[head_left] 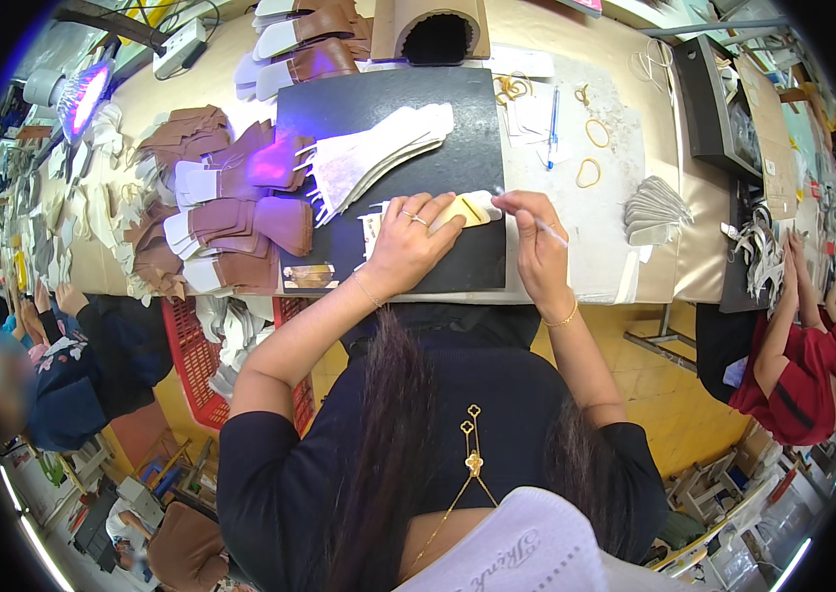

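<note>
On the black board (388,99) my left hand (408,242) holds down a narrow pale yellow template (453,213) with a dark slit, fingers bent and thumb at its near side. A white glove-fabric-like piece (483,205) shows beyond its right end. My right hand (539,247) pinches a slim whitish pen (548,231), its tip close to that white end. Behind my hands lies a fanned stack of white cut pieces (368,158) with finger-like strips at the left. What lies under my left palm is mostly hidden.
Stacks of brown and white cut pieces (225,227) crowd the left. Rubber bands (596,133) and a blue pen (554,128) lie right of the board; a grey fanned stack (656,210) is farther right. A lamp (82,99) stands far left. A red basket (191,365) is below the table edge.
</note>
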`<action>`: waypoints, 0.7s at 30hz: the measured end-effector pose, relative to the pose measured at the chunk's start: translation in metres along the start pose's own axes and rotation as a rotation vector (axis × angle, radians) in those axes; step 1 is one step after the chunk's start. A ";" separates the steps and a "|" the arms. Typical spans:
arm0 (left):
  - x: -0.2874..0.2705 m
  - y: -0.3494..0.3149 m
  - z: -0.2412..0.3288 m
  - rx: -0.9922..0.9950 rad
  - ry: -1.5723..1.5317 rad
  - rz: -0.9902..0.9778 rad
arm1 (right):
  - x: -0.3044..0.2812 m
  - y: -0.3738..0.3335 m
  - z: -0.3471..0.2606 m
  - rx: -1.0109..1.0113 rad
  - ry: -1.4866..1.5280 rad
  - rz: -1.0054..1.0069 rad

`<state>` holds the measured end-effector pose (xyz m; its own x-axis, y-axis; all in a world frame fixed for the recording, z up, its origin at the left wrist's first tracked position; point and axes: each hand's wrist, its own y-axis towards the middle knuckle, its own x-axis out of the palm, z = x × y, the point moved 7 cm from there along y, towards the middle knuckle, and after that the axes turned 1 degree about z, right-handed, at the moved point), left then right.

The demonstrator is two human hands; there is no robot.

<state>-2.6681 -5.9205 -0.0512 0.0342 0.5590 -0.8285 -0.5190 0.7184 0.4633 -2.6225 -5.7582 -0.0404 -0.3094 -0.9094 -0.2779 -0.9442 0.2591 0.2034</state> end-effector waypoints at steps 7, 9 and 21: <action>-0.001 0.000 -0.006 -0.064 -0.206 0.027 | 0.021 -0.007 0.025 -0.044 0.154 0.048; -0.002 0.000 -0.009 -0.123 -0.262 0.033 | 0.022 -0.007 0.024 -0.122 0.023 0.046; -0.111 0.031 -0.009 -0.388 -0.275 0.109 | 0.023 -0.009 0.016 -0.193 -0.227 0.021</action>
<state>-2.6955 -5.9638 0.0523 0.1591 0.7482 -0.6441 -0.8105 0.4716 0.3475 -2.6226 -5.7767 -0.0633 -0.3665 -0.8027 -0.4705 -0.9051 0.1904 0.3802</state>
